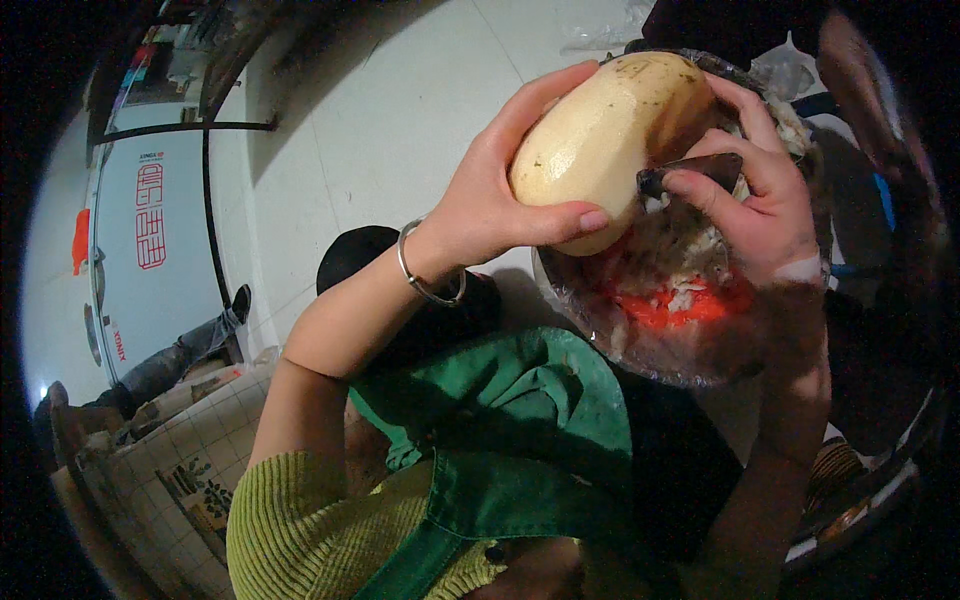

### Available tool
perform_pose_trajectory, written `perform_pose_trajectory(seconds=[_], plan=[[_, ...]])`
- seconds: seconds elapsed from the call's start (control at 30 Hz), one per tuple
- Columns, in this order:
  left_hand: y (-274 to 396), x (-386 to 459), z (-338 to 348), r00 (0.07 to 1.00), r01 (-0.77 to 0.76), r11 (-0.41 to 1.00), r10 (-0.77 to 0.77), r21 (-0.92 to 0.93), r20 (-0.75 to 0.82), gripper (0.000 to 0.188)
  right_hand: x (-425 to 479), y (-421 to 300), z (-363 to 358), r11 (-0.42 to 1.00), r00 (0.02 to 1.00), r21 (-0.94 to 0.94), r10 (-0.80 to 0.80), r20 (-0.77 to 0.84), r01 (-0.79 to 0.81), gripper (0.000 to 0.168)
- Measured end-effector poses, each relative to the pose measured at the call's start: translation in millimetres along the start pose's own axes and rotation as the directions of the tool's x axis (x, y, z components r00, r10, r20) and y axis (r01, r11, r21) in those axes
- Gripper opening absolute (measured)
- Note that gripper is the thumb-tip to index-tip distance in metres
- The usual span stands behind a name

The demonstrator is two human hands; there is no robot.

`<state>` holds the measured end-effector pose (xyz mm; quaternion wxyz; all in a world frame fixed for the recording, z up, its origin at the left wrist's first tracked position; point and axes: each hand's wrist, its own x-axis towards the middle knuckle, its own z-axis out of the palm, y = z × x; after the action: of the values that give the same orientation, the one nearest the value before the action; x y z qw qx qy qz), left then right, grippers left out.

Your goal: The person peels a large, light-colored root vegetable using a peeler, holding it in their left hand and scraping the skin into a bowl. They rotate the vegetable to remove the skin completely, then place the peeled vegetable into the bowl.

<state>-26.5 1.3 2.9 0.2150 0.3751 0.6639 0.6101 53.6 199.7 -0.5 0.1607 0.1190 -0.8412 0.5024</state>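
My left hand (480, 187) grips a large, pale yellow vegetable (585, 150) from its left side, thumb on the near face. Its skin looks peeled, with dark specks at the far end. In my right hand (772, 217) is a small dark tool (709, 171), held between thumb and fingers close to the vegetable's right side. Its exact kind cannot be made out. Some of my right fingers reach behind the vegetable's far end. Below both hands is a round container lined with a clear plastic bag (622, 349). Pale scraps and something bright red (675, 304) lie in it.
A white panel (172, 225) with red printing stands at the left. Near it extends a trousered leg (184, 352) with a dark shoe. A black rounded object (352, 255) is beyond my left forearm. Clear plastic (607, 26) lies on the pale tiled floor (397, 112).
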Motion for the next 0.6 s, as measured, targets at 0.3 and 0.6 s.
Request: perform_pose_trajectory(seconds=[0.3,0.6], plan=[[13,2,-3,0.975,0.217,0.974,-0.214,-0.060,0.059,0.091,3,2,-12,0.961,0.975,0.174,0.222,-0.033,-0.213,0.023],[19,-10,-24,0.896,0.365,0.663,-0.440,-0.653,0.055,0.066,8,9,-12,0.805,0.853,0.557,0.427,-0.302,-0.206,0.024]])
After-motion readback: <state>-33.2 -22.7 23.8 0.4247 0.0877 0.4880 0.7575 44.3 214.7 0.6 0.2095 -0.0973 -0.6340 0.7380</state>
